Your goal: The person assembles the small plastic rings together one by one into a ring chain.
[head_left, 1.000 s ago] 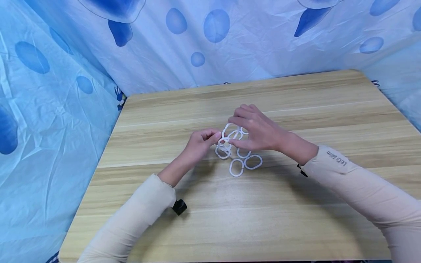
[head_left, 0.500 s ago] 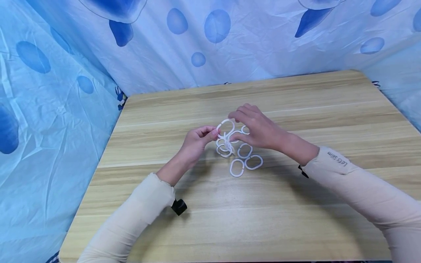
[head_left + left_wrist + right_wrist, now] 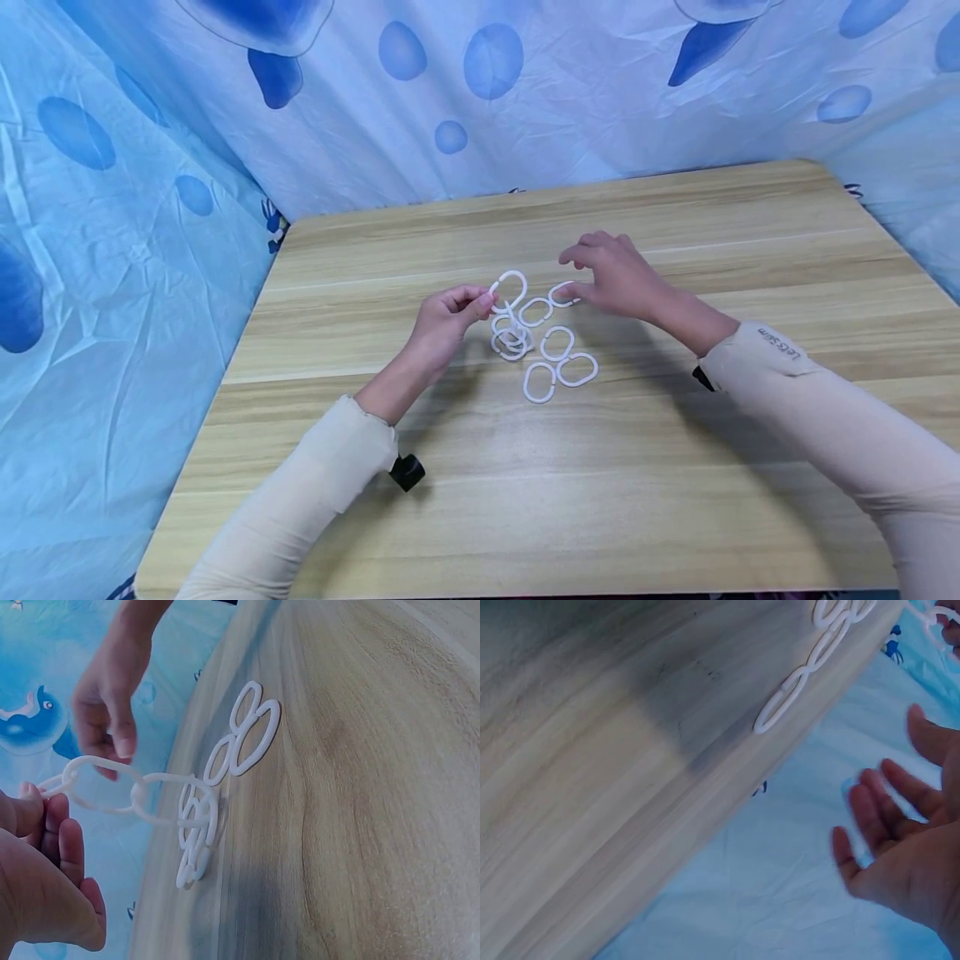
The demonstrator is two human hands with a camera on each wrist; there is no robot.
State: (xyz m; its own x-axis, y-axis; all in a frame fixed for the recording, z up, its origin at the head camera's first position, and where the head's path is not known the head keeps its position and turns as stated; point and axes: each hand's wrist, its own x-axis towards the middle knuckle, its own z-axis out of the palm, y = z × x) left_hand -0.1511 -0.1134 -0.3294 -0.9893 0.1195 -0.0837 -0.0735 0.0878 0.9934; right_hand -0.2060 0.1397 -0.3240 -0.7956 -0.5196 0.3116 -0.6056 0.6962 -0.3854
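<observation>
White plastic C-shaped links lie near the table's middle, some joined into a chain. My left hand pinches the chain's upper link between thumb and finger. From there the chain hangs down to a small heap of links on the table. My right hand is apart from the chain, its fingers loosely bent around nothing. It hovers over a loose link, partly covering it in the head view. The right wrist view shows the right hand with spread fingers, slightly blurred.
Several loose links, among them a front link and a right one, lie just right of the heap. They rest on a wooden table. A blue patterned curtain surrounds its back and left sides.
My right hand has let go of the chain and moved right and slightly back. My left hand still holds the upper link, which has shifted a little left, uncovering the links behind.
</observation>
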